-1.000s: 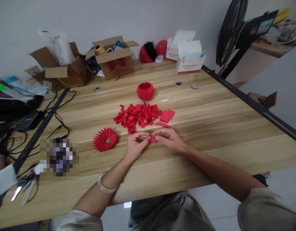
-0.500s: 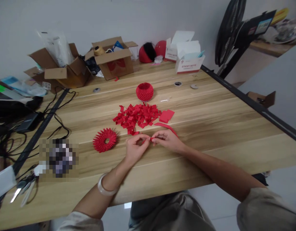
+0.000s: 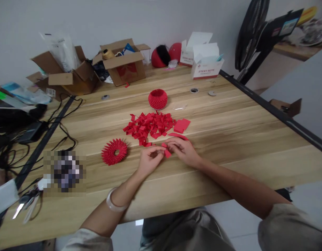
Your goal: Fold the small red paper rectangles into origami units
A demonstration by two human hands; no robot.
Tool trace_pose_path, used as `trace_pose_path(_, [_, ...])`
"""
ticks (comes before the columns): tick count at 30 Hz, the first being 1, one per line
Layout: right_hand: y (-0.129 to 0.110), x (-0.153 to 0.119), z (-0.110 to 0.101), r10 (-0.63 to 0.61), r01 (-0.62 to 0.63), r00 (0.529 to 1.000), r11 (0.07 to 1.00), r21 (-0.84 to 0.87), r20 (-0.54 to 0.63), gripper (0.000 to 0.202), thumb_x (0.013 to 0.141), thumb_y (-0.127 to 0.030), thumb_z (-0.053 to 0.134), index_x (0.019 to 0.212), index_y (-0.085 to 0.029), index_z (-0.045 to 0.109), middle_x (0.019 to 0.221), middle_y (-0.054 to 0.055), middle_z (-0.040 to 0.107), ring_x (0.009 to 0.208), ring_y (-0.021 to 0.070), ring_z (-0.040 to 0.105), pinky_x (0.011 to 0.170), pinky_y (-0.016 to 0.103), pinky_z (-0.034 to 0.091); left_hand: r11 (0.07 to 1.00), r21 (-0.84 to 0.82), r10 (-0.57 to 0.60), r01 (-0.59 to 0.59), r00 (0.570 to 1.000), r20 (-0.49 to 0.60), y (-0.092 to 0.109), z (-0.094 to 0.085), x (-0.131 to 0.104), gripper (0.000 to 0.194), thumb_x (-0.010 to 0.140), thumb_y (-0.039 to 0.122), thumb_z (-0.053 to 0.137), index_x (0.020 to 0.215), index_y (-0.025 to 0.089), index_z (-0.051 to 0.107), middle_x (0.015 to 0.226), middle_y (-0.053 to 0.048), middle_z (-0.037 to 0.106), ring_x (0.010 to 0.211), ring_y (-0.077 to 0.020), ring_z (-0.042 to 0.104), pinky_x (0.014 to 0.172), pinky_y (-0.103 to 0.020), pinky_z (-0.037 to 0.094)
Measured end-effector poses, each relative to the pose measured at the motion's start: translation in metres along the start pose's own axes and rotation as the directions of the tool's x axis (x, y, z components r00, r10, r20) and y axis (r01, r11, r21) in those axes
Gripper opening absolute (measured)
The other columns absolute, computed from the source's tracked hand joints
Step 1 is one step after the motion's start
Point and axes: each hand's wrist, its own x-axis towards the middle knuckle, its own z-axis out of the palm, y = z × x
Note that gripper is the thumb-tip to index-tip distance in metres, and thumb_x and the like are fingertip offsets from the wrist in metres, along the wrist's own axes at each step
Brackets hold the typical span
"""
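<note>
My left hand (image 3: 149,161) pinches a small folded red paper piece (image 3: 167,152) between thumb and forefinger, just above the table. Close by on the right, my right hand (image 3: 184,150) has its fingers loosely bent and apart, their tips beside the paper; whether they touch it is hard to tell. Partly behind the right hand lies a row of red paper strips (image 3: 178,135). A pile of folded red paper pieces (image 3: 150,125) is spread beyond both hands, with flat red paper sheets (image 3: 181,126) at its right. To the left lies a spiky red paper ring (image 3: 114,152).
A round red paper bowl (image 3: 157,99) stands behind the pile. Cardboard boxes (image 3: 129,71) and sticky note boxes (image 3: 206,69) line the wall. Cables (image 3: 64,132) and scissors (image 3: 30,205) lie at the left. A black fan (image 3: 251,35) is at the right.
My right fingers have loosened and drawn slightly apart from the left ones. The red paper piece between the hands now shows more fully, as a folded angled shape.
</note>
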Motion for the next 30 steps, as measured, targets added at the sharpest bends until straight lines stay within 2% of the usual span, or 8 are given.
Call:
trace_pose_path(3, [-0.001, -0.001, -0.002, -0.185, 0.188, 0.982, 0.975, -0.121, 0.039, 0.024, 0.083, -0.017, 0.049, 0.102, -0.022, 0.065, 0.1, 0.004, 0.069, 0.091, 0.0143, 0.065, 0.082, 0.028, 0.053, 0.99, -0.113, -0.091, 0.083, 0.993, -0.068, -0.002, 0.0, 0.002, 0.015, 0.07, 0.019, 0.061, 0.077, 0.014, 0.072, 0.069, -0.006, 0.071, 0.059, -0.0136, 0.061, 0.056, -0.023, 0.047])
trace_pose_path(5, [-0.002, -0.001, -0.003, -0.234, 0.241, 0.971, 0.953, -0.185, 0.058, 0.023, 0.083, -0.018, 0.051, 0.098, -0.024, 0.068, 0.097, 0.002, 0.07, 0.091, 0.0147, 0.065, 0.085, 0.03, 0.053, 0.982, -0.15, -0.125, 0.112, 0.989, -0.075, -0.001, 0.0, 0.002, 0.014, 0.069, 0.02, 0.062, 0.076, 0.015, 0.073, 0.07, -0.006, 0.072, 0.061, -0.0142, 0.062, 0.059, -0.024, 0.049])
trace_pose_path(10, [-0.002, -0.001, -0.006, -0.209, 0.228, 0.971, 0.954, -0.196, 0.113, 0.019, 0.082, -0.025, 0.056, 0.093, -0.027, 0.07, 0.101, 0.001, 0.069, 0.094, 0.0171, 0.065, 0.089, 0.033, 0.053, 0.969, -0.201, -0.168, 0.144, 0.98, -0.108, -0.001, 0.0, 0.003, 0.015, 0.068, 0.021, 0.065, 0.079, 0.015, 0.074, 0.071, -0.006, 0.073, 0.063, -0.0154, 0.064, 0.061, -0.026, 0.051])
trace_pose_path(14, [-0.001, 0.0, -0.007, -0.202, 0.221, 0.972, 0.96, -0.173, 0.119, 0.019, 0.082, -0.024, 0.054, 0.091, -0.027, 0.071, 0.1, 0.003, 0.069, 0.09, 0.017, 0.065, 0.086, 0.034, 0.054, 0.968, -0.194, -0.184, 0.161, 0.977, -0.108, -0.002, 0.0, 0.003, 0.016, 0.068, 0.021, 0.065, 0.08, 0.016, 0.074, 0.07, -0.006, 0.073, 0.065, -0.0163, 0.065, 0.062, -0.027, 0.052])
trace_pose_path(19, [-0.003, 0.002, -0.009, -0.217, 0.236, 0.969, 0.956, -0.172, 0.123, 0.019, 0.082, -0.022, 0.053, 0.087, -0.025, 0.072, 0.096, 0.003, 0.07, 0.087, 0.016, 0.066, 0.083, 0.031, 0.054, 0.975, -0.177, -0.16, 0.136, 0.979, -0.13, 0.0, 0.0, 0.004, 0.013, 0.068, 0.018, 0.065, 0.077, 0.016, 0.074, 0.078, -0.007, 0.073, 0.07, -0.0157, 0.065, 0.067, -0.027, 0.052])
trace_pose_path(22, [-0.007, 0.004, -0.007, -0.158, 0.167, 0.983, 0.98, -0.107, 0.088, 0.014, 0.08, -0.022, 0.058, 0.084, -0.023, 0.071, 0.09, 0.004, 0.071, 0.084, 0.0164, 0.066, 0.082, 0.032, 0.053, 0.973, -0.185, -0.162, 0.137, 0.979, -0.127, 0.0, 0.0, 0.004, 0.013, 0.067, 0.019, 0.067, 0.078, 0.015, 0.073, 0.077, -0.007, 0.073, 0.067, -0.0151, 0.065, 0.065, -0.026, 0.052])
trace_pose_path(25, [-0.01, 0.006, -0.004, -0.024, 0.024, 0.999, 0.999, 0.026, 0.028, 0.009, 0.077, -0.024, 0.062, 0.078, -0.021, 0.07, 0.084, 0.004, 0.071, 0.081, 0.0163, 0.066, 0.08, 0.031, 0.053, 0.967, -0.206, -0.177, 0.152, 0.978, -0.108, -0.003, 0.0, 0.004, 0.015, 0.066, 0.019, 0.068, 0.079, 0.014, 0.073, 0.074, -0.008, 0.073, 0.064, -0.0151, 0.064, 0.064, -0.027, 0.052])
trace_pose_path(30, [-0.008, 0.006, 0.0, 0.236, -0.229, 0.972, 0.915, 0.331, 0.02, 0.012, 0.067, -0.029, 0.07, 0.071, -0.018, 0.067, 0.078, 0.003, 0.071, 0.075, 0.0154, 0.066, 0.075, 0.03, 0.053, 0.961, -0.222, -0.185, 0.163, 0.979, -0.083, -0.004, 0.002, 0.003, 0.017, 0.065, 0.022, 0.07, 0.08, 0.014, 0.073, 0.072, -0.007, 0.073, 0.063, -0.016, 0.065, 0.062, -0.028, 0.053])
